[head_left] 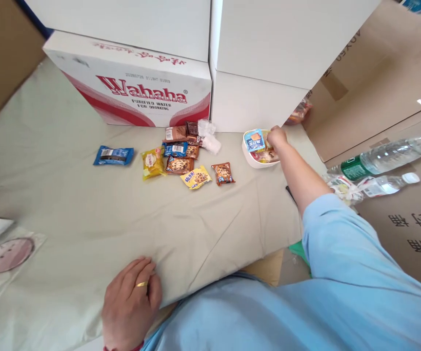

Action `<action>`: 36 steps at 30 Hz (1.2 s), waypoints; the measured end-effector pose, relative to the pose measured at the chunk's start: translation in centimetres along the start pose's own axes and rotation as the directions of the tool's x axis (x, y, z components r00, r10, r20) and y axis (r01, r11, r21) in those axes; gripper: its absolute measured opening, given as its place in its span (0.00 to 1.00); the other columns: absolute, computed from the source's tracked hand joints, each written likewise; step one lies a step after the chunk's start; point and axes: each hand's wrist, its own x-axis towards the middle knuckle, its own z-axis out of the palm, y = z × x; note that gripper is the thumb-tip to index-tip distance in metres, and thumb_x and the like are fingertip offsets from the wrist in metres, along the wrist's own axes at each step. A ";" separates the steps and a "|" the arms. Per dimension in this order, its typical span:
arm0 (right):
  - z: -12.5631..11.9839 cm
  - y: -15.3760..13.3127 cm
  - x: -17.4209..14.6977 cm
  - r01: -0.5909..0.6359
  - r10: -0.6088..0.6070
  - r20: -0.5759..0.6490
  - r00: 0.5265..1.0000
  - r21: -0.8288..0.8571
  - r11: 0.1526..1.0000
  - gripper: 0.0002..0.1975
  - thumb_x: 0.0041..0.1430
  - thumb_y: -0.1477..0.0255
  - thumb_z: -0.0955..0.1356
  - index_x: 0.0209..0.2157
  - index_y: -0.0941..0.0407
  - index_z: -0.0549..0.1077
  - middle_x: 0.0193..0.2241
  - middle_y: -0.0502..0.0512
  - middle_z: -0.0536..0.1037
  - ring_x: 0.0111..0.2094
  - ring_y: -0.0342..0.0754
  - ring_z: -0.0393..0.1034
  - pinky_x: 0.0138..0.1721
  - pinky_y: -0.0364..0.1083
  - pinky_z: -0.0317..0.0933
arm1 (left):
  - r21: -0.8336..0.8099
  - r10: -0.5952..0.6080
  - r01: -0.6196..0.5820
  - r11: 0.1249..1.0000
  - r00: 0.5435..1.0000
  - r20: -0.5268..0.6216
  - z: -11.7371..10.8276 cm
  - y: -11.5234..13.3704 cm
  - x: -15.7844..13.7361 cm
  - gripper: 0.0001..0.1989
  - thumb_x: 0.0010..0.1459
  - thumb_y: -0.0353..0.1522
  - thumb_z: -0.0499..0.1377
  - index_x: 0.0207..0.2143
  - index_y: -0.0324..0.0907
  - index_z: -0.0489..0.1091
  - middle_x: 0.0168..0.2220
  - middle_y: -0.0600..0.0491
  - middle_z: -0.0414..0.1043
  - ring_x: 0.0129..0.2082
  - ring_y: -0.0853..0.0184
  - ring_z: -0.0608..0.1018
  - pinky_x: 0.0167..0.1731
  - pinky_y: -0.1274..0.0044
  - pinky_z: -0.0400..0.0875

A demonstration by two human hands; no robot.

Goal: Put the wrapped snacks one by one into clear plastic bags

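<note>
My right hand (277,139) is at the right rim of a white tub (256,162), its fingers bent down and pressed together. What they hold, if anything, is hidden. Inside the tub lie a blue snack packet (254,141) and other wrapped snacks. My left hand (132,297), with a gold ring, rests on the cloth at the near edge, holding nothing. Several wrapped snacks lie in a loose group left of the tub: a brown cookie packet (224,173), a yellow cookie packet (196,177), a yellow-green packet (153,163) and white packets (209,136). A blue packet (113,155) lies apart, farther left.
A white Wahaha carton (140,92) and plain white boxes (257,100) stand along the back. Cardboard boxes (371,97) flank the right side, where a large water bottle (386,157) and a smaller bottle (388,185) lie. A creased cloth (210,224) covers the surface.
</note>
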 end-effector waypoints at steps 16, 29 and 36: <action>-0.1 -0.5 -5.5 0.267 -0.240 0.238 0.941 -0.088 0.960 0.31 0.76 0.58 0.53 0.69 0.61 0.62 0.71 0.68 0.62 0.71 0.60 0.53 0.70 0.61 0.45 | -0.006 0.002 -0.002 1.000 0.999 -0.034 0.2 0.0 -0.2 0.14 0.55 0.21 0.63 0.43 0.42 0.71 0.42 0.44 0.81 0.44 0.53 0.83 0.46 0.63 0.78; -0.4 -9.7 -9.6 0.500 -0.492 0.200 0.847 0.014 0.866 0.19 0.74 0.66 0.57 0.49 0.57 0.77 0.50 0.65 0.75 0.52 0.60 0.68 0.57 0.56 0.61 | -0.002 -0.033 0.033 0.999 0.999 -0.005 0.2 0.3 -0.5 0.13 0.59 0.23 0.60 0.45 0.42 0.70 0.43 0.45 0.81 0.47 0.54 0.83 0.49 0.63 0.76; 5.6 -13.6 -10.6 0.346 -0.384 0.322 0.865 0.171 0.923 0.13 0.64 0.69 0.70 0.48 0.57 0.76 0.53 0.65 0.75 0.49 0.56 0.72 0.51 0.51 0.65 | -0.060 -0.052 0.051 0.997 0.999 -0.005 -0.1 0.5 -0.7 0.12 0.61 0.22 0.59 0.46 0.42 0.72 0.44 0.45 0.81 0.48 0.55 0.82 0.50 0.63 0.75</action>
